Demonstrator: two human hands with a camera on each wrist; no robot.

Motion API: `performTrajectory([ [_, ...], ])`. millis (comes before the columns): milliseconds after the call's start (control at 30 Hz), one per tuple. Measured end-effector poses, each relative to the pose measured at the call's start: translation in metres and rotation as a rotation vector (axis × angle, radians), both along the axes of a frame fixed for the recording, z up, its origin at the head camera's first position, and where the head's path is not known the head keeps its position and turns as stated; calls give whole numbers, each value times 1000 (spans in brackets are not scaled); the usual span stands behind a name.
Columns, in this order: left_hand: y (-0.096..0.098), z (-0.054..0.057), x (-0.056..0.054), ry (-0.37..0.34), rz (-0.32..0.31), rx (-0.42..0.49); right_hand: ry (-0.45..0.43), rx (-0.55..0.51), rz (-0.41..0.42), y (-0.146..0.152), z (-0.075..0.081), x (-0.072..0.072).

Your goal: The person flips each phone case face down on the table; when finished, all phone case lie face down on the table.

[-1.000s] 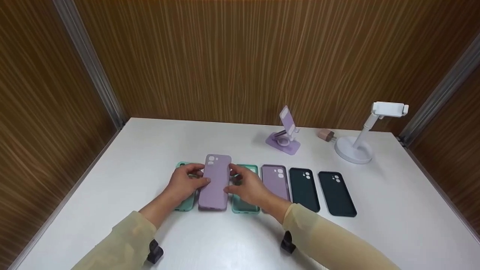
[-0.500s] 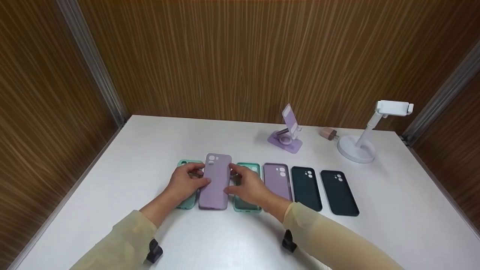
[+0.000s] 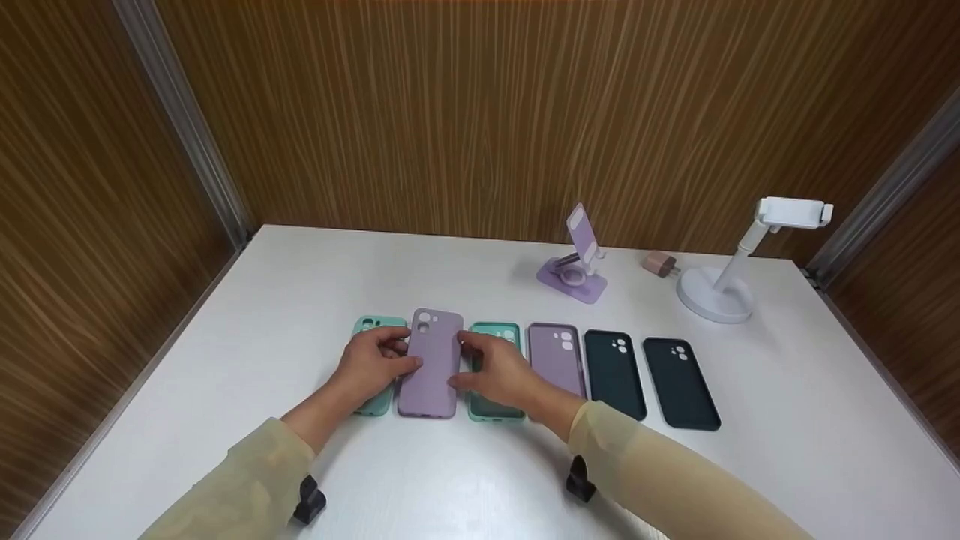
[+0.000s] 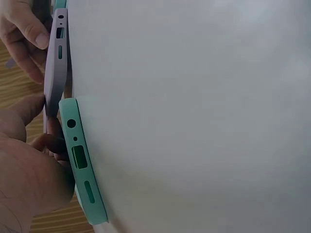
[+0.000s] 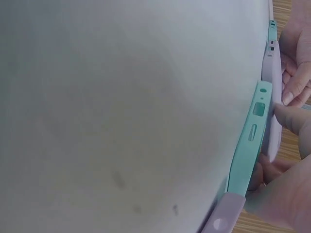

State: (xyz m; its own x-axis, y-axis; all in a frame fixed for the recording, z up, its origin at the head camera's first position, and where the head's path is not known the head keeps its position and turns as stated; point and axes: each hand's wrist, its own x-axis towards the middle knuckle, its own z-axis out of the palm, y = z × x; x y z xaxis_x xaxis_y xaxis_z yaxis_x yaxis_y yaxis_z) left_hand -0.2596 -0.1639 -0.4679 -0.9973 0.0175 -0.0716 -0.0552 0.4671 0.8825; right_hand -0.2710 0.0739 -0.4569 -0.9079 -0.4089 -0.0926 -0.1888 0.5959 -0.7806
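Observation:
A lilac phone case [image 3: 431, 364], its back with the camera cutouts facing up, is held by both hands. My left hand [image 3: 371, 361] grips its left edge, thumb on the back, and my right hand [image 3: 501, 371] grips the right edge. Under the left hand lies a mint phone case [image 3: 377, 405], partly hidden. Another mint phone case [image 3: 496, 411] lies inside up, partly covered by the right hand. The left wrist view shows the held case's bottom edge [image 4: 57, 68] with its port holes. Whether the case touches the table fully, I cannot tell.
Rightward in the row lie a second lilac case [image 3: 551, 360] and two dark green cases [image 3: 615, 375]. Behind them stand a purple folding phone stand [image 3: 574, 270], a pink charger plug [image 3: 660, 263] and a white phone stand [image 3: 716, 294]. Wood-grain panels [image 3: 480, 120] enclose the white table [image 3: 315, 274].
The head view has shifted slightly, so the table things sit a little higher and farther right. Both hands keep their grip on the lilac phone case, in nearly the same place in the picture.

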Motion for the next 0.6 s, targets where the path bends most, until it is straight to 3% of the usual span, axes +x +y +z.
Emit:
performTrajectory([
  [167, -1, 1, -2, -23, -1, -22, 14, 14, 24, 0, 2, -2],
  [367, -2, 2, -3, -20, -19, -8, 98, 47, 66, 1, 2, -3],
  [600, -1, 0, -3, -39, -20, -24, 78, 73, 60, 1, -1, -2],
])
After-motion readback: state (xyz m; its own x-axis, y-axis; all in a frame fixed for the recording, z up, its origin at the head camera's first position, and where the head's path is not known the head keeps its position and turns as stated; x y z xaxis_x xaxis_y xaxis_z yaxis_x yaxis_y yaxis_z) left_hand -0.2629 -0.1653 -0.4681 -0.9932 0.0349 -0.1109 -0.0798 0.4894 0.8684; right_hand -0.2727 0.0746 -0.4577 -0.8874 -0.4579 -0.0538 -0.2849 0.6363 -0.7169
